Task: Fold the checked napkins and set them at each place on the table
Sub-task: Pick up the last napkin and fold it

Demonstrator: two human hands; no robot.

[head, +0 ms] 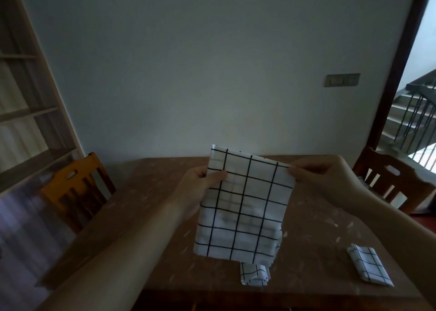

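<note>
A: So, left side first. Your left hand (200, 180) grips the upper left edge of the napkin (243, 204), thumb lying across the front, the other fingers hidden behind the cloth. I judge that grip keeps the edge taut.

B: And the cloth itself?

A: You hold it up in the air above the table (146, 216), hanging roughly upright, its lower edge clear of the wood. It looks doubled already; more than one layer shows at the lower right corner. Hanging free likely lets you line up the edges before the next fold.

B: Right side?

A: Your right hand (320, 176) pinches the upper right corner between thumb and fingertips; the corner sits a little lower than the left one, so the top edge slopes.

B: Anything set down?

A: Two folded napkins lie on the table. One small bundle (254, 275) sits just under the hanging cloth near the front edge. Another folded napkin (370, 265) lies further right, presumably marking a place. A chair (77, 192) stands on the left, a second chair (391, 185) on the right.
</note>
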